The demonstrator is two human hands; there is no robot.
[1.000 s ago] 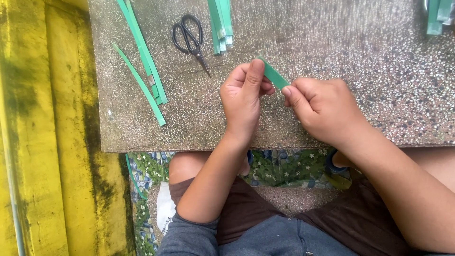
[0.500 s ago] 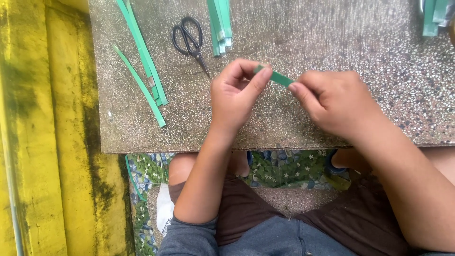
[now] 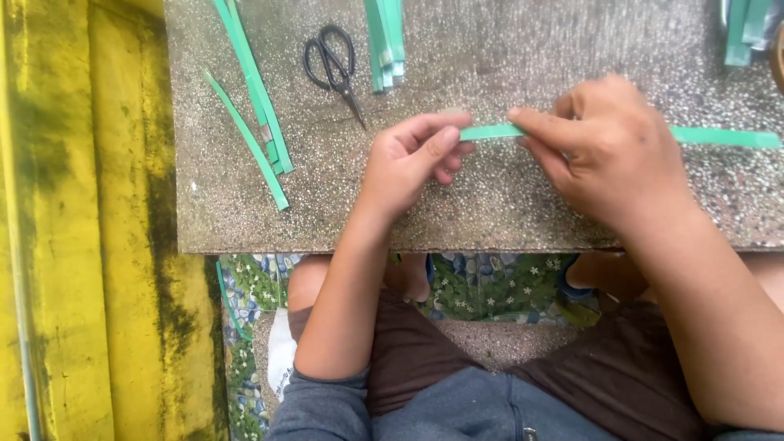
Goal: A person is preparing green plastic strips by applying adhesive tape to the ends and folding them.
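Hands meet over the middle of a speckled grey stone slab point(image 3: 506, 204), and between them runs a long flat green strip point(image 3: 490, 131) of what looks like plastic strapping. The left hand point(image 3: 406, 163) pinches the strip's near end between thumb and curled fingers, closed tight on it. The right hand point(image 3: 608, 151) nips the strip a little further along with thumb and forefinger, closed narrow around it, while the rest of the strip passes behind that hand and comes out on the far side, lying along the slab toward the right edge. Held at two close points like this, the short stretch between the hands looks taut and straight, which I judge gives good control over that section. The strip's long axis runs left to right, almost level, its free end pointing right.

Black-handled scissors point(image 3: 333, 67) lie shut on the slab just beyond the left hand, tips aimed toward it and within easy reach. Loose green strips point(image 3: 255, 98) lie slanted at the slab's left side, a short bundle of cut green strips point(image 3: 385, 41) sits at the top edge, and more green pieces point(image 3: 745, 33) show at the top right corner. A weathered yellow wall point(image 3: 73, 229) stands to the left.
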